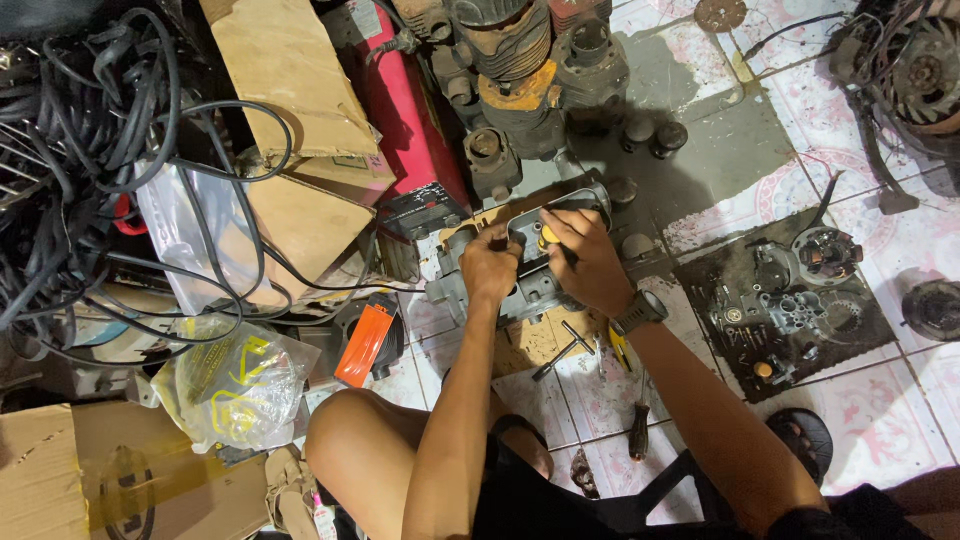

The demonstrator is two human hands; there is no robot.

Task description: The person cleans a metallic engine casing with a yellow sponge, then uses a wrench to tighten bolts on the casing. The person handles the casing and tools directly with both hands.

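Head view looks down on a grey cast-metal engine case (535, 265) lying on the tiled floor (900, 240), in front of the person's knees. The left hand (488, 268) is clenched on the case's near left edge, steadying it. The right hand (590, 262) is closed around a yellow-handled screwdriver (549, 237), whose tip seems to press into the top of the case; the exact spot is hidden by the fingers (560, 225).

By the look of it, a fastener or seam on the case is being worked with the driver. That calls for firm downward pressure, the tip kept seated, and the left hand holding the case against twisting.

The case is dull, oily aluminium with ribs and round bores. A thin T-shaped wrench (562, 348) and a dark-handled tool (638, 430) lie on the floor just beside the forearms. To the right, a greasy black mat (720, 360) carries small gears and round parts. Beyond the case stand rusty cylinders (515, 60) and a red tank (405, 110). To the left are cardboard sheets (290, 80), tangled black cables (90, 130), clear plastic bags (235, 385) and an orange tag (363, 342).
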